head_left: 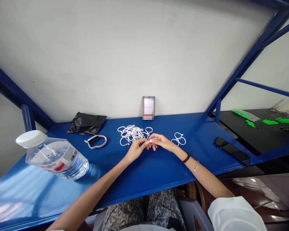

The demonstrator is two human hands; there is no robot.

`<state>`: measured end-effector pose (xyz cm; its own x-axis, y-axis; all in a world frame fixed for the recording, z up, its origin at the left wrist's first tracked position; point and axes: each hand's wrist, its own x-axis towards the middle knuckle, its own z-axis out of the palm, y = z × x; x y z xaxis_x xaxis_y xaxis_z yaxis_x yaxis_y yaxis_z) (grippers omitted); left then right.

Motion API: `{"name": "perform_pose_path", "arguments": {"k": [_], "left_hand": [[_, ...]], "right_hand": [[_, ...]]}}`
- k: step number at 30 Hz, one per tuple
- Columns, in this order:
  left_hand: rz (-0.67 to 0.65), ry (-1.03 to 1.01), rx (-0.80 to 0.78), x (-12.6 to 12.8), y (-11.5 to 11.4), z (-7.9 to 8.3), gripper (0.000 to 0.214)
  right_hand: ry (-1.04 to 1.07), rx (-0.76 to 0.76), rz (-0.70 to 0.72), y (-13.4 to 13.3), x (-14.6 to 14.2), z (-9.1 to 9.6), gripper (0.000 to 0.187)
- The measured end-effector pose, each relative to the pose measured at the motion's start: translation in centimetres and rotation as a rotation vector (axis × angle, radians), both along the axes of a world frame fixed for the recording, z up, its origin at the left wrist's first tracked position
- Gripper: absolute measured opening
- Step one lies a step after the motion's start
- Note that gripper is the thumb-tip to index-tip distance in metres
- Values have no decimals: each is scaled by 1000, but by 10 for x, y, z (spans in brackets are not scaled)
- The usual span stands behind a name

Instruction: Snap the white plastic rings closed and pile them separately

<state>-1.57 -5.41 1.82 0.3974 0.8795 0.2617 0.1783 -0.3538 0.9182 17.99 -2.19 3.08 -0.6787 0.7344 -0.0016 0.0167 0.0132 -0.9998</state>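
Observation:
My left hand (136, 149) and my right hand (161, 142) meet over the blue table (159, 170), fingertips pinched together on a small white plastic ring (150, 141). Just behind the hands lies a loose heap of several white rings (132, 133). A small cluster of three linked white rings (178, 139) rests to the right of my right hand. My right wrist wears a black bead bracelet and a thin metal bangle.
A large water bottle (54, 156) lies on its side at left. A beige-strapped watch (96, 141) and a crumpled black bag (86, 123) sit behind it. A small card (148, 108) leans on the wall. A dark phone (231, 150) lies right; green parts (276, 121) on the neighbouring table.

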Motion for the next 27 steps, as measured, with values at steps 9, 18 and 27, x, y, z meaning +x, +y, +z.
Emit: {"name": "perform_pose_path", "arguments": {"k": [9,18,27], "left_hand": [[-249,-523,-592,2,4,3,44],[-269,-566,-473,-3,3,9,46],[205,245,416,-23,19,10,33]], "right_hand": [[266,-256,-32,-10,-23,-10,60],[399,-425,-17,-7,-16,-2,55],[-391,548,-436,22,28,7,20]]}}
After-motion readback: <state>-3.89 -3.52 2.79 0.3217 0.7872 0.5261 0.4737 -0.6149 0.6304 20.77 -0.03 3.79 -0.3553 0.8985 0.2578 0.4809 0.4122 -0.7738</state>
